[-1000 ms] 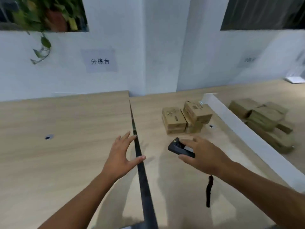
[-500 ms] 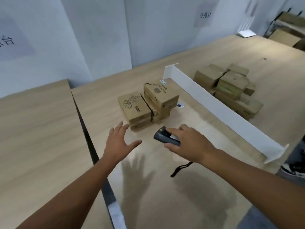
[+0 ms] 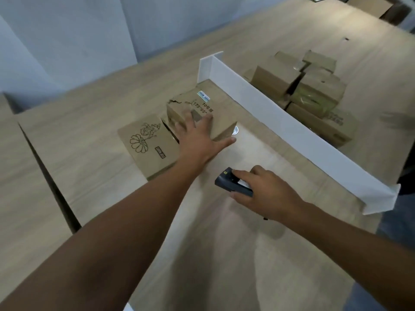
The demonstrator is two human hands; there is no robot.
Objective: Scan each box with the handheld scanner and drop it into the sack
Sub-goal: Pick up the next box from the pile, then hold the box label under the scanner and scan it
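Pale wooden table (image 3: 89, 153) is spreading out under you, with a white divider (image 3: 292, 131) crossing it. You are laying your left hand (image 3: 197, 135) flat, fingers spread, on the top box (image 3: 222, 125) — brown, creased, torn at one edge — beside the flower-printed box (image 3: 146, 142). Your right hand (image 3: 267, 194) is gripping the dark scanner (image 3: 229, 184), nearer you.

Your dark handheld scanner (image 3: 231, 184) lies nearly level in the grip of your right hand (image 3: 267, 194), its front end aimed toward the boxes. The taller brown box (image 3: 193, 104), torn at its far top edge and bearing a small label, has your left hand (image 3: 199, 140) spread flat on top. Touching its left side is the lower flower-printed box (image 3: 148, 144), drawing facing up.
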